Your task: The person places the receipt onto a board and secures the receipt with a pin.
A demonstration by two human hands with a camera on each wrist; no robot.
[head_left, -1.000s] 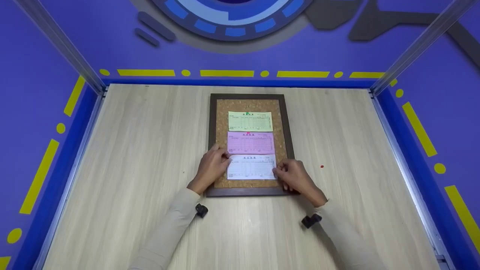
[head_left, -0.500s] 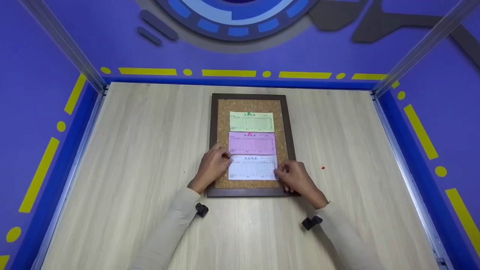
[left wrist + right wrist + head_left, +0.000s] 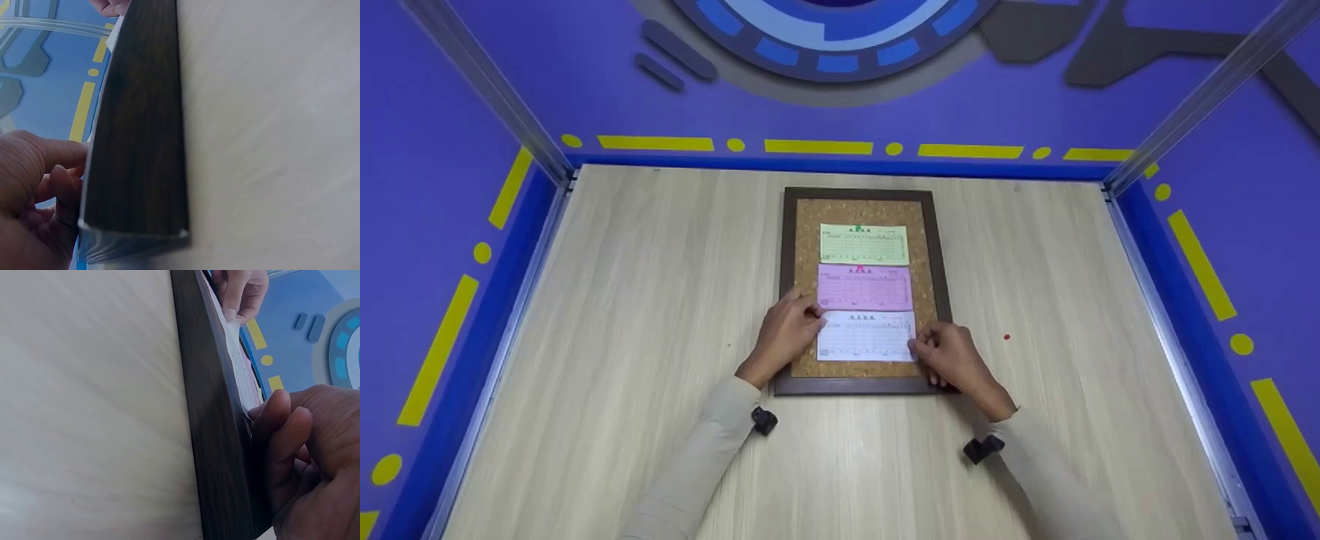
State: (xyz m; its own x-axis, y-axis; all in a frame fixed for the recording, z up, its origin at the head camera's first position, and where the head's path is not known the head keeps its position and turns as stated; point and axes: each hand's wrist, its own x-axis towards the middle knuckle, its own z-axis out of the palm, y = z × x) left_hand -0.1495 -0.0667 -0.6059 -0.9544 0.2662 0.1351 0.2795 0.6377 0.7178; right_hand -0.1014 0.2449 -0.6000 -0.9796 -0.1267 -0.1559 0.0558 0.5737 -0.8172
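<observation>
A white printed form (image 3: 866, 337) lies low on a framed corkboard (image 3: 855, 369). My left hand (image 3: 787, 334) pinches its upper left corner between thumb and finger. At the form's right edge, near the lower corner, my right hand (image 3: 956, 356) pinches the paper, the other fingers curled over the frame. Above it is a pink form (image 3: 864, 289) with a pink pin (image 3: 860, 268) at its top edge. Higher still, a green pin (image 3: 858, 227) marks the top of a light green form (image 3: 864, 246). The right wrist view shows the white form (image 3: 241, 374) edge-on between both hands.
The board lies flat on a pale wood table (image 3: 660, 300), its dark frame (image 3: 855, 386) standing slightly raised. A small red object (image 3: 1006, 337), too small to identify surely, sits right of the board. Blue-purple panels (image 3: 840, 112) enclose the table's back and sides.
</observation>
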